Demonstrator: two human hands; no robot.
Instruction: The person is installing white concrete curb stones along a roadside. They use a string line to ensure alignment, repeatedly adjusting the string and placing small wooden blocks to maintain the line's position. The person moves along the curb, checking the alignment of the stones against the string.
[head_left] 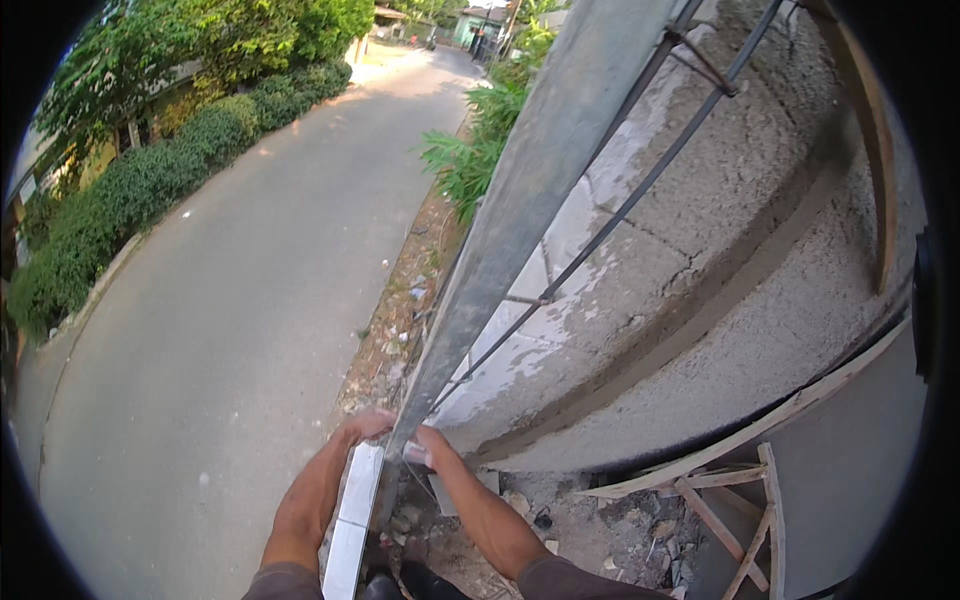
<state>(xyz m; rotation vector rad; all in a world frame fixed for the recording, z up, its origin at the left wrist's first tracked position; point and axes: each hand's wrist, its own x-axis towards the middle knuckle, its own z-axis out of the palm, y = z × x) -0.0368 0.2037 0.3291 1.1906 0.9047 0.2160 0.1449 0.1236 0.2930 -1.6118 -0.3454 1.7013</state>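
Note:
A long grey board (520, 200) slants from the top of the view down to my hands. My left hand (372, 424) is at the left side of its lower end, fingers curled against the edge and partly hidden. On the other side, my right hand (426, 446) is closed close to the board, with a small pale patch at its fingers that I cannot make out. Steel reinforcing bars (640, 190) joined by short ties run alongside the board. Below my left hand, a narrow row of whitish blocks (352, 510) passes between my forearms.
A rough mortar wall (680, 270) with a darker groove fills the right. Wooden bracing (745, 520) stands at lower right, above rubble (610, 535). To the left a paved road (250, 300) runs past a hedge (150, 190). A leafy plant (490, 140) grows beside the board.

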